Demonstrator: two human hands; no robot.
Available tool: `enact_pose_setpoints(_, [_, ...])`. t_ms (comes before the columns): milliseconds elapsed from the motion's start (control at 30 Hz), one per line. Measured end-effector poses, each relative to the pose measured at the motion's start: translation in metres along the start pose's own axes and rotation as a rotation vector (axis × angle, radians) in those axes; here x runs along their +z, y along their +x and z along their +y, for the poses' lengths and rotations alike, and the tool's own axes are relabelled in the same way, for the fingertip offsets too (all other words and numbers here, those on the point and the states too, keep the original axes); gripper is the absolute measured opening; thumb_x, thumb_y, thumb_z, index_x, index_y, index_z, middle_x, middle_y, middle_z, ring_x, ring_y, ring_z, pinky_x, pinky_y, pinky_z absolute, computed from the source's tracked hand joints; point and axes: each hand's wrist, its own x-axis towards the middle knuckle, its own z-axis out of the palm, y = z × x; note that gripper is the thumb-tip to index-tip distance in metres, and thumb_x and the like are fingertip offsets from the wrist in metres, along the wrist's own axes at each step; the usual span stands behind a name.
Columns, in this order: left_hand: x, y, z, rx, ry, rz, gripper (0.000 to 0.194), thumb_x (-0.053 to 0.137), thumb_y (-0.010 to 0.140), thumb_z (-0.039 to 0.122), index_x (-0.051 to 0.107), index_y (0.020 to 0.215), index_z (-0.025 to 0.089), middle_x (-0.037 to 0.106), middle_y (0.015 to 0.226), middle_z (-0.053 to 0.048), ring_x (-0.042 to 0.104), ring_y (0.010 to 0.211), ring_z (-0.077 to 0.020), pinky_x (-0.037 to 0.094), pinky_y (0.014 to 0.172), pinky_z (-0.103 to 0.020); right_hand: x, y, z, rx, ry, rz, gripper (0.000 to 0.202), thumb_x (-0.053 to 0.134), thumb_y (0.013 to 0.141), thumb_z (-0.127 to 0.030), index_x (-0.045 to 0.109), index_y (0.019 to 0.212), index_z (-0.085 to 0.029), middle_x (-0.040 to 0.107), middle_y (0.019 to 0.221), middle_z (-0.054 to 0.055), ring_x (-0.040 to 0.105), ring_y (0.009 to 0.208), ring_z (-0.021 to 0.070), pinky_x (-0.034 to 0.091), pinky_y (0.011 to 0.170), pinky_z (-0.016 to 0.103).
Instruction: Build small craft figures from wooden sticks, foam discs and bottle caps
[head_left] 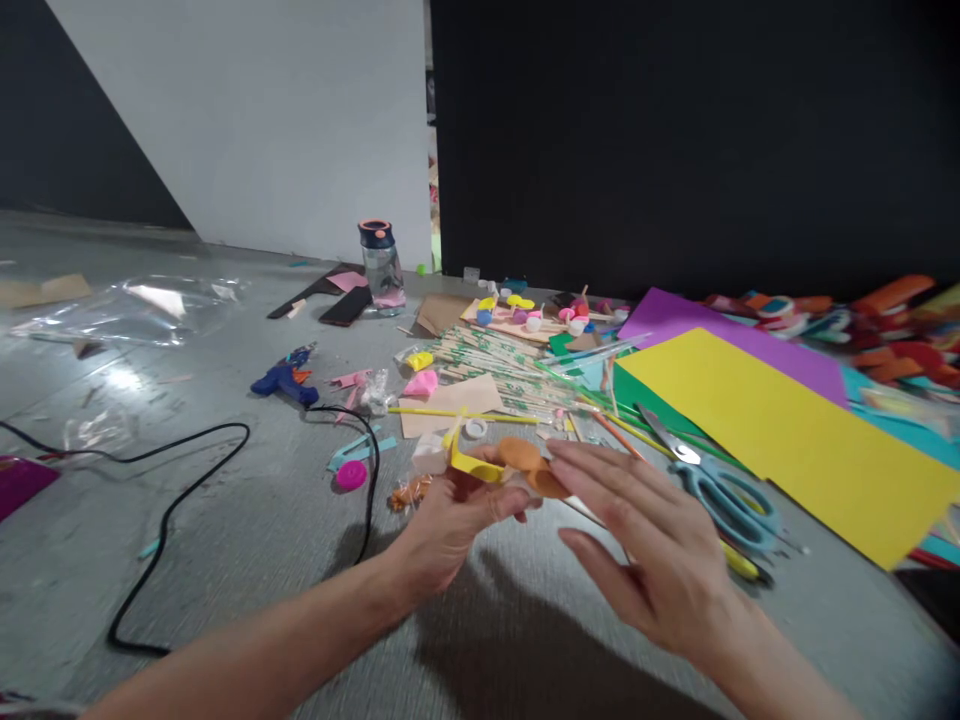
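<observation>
The left hand (446, 535) is clamped on a bent yellow piece (474, 466), held above the near middle of the grey surface (247, 570); a rounded orange piece (519, 453) sits at its right end. The right hand (664, 560) is spread, thumb apart from the fingers, its fingertips at the orange piece; firm contact cannot be confirmed. The surface runs back to a white panel (300, 120) and a black panel (675, 130), parted by a narrow gap. A clear bottle (384, 280) with a dark lid stands upright before the white panel, a dark flat object (346, 305) beside it. To the left lie a clear plastic sheet (150, 310) and a blue glue gun (283, 382), near a looping black cord (161, 530). Bundled printed sticks (495, 365) fill the centre, and a magenta disc (351, 475) lies nearer the left hand. To the right, a yellow sheet (795, 440) overlaps a purple sheet (675, 312) and a green sheet (651, 395); blue-handled scissors (688, 457) lie just beside. Coloured items at the far right edge are too blurred to identify.
</observation>
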Motion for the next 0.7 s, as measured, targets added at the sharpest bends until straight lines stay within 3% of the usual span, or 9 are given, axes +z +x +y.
enact_pose_setpoints(100, [0.0007,0.0012,0.0010,-0.008,-0.014,0.030,0.040,0.090,0.064,0.027,0.067,0.096,0.020,0.069,0.088,0.000,0.061,0.078,-0.0137,0.049,0.070,-0.028,-0.0018,0.0013,-0.0004,0.268,0.100,0.108,0.027,0.056,0.097,-0.017,0.065,0.123,-0.018,0.069,0.126,0.009,0.064,0.119,0.0209,0.051,0.100,0.036])
enact_pose_setpoints(233, [-0.0003,0.0039,0.0006,0.019,0.043,0.015,0.033,0.088,0.066,0.026,0.069,0.092,0.019,0.069,0.090,-0.001,0.060,0.082,-0.0144,0.047,0.072,-0.027,-0.0006,0.0061,-0.0025,0.541,0.286,0.099,0.018,0.056,0.100,-0.027,0.073,0.103,-0.027,0.075,0.111,0.000,0.070,0.104,0.0161,0.055,0.089,0.027])
enact_pose_setpoints(467, [-0.0020,0.0049,-0.0015,0.014,0.049,0.033,0.031,0.087,0.068,0.026,0.069,0.093,0.020,0.069,0.088,-0.001,0.060,0.081,-0.0142,0.047,0.073,-0.028,0.0035,0.0063,-0.0056,0.542,0.299,0.072,0.018,0.057,0.099,-0.027,0.074,0.098,-0.026,0.075,0.110,0.002,0.069,0.103,0.0176,0.054,0.088,0.031])
enact_pose_setpoints(633, [0.0000,0.0036,-0.0023,-0.003,0.023,-0.001,0.033,0.088,0.067,0.029,0.070,0.093,0.019,0.069,0.088,-0.001,0.059,0.078,-0.0144,0.046,0.072,-0.028,0.0039,0.0039,-0.0044,0.558,0.317,0.037,0.031,0.064,0.095,-0.037,0.067,0.124,-0.027,0.071,0.121,0.004,0.067,0.106,0.0217,0.054,0.089,0.038])
enact_pose_setpoints(700, [0.0013,0.0032,-0.0028,-0.004,0.022,-0.041,0.029,0.087,0.069,0.029,0.071,0.091,0.019,0.068,0.087,-0.002,0.059,0.080,-0.0149,0.046,0.075,-0.029,0.0057,0.0054,-0.0044,0.527,0.369,0.012,0.035,0.069,0.091,-0.039,0.066,0.125,-0.028,0.070,0.124,0.004,0.065,0.111,0.0224,0.053,0.094,0.039])
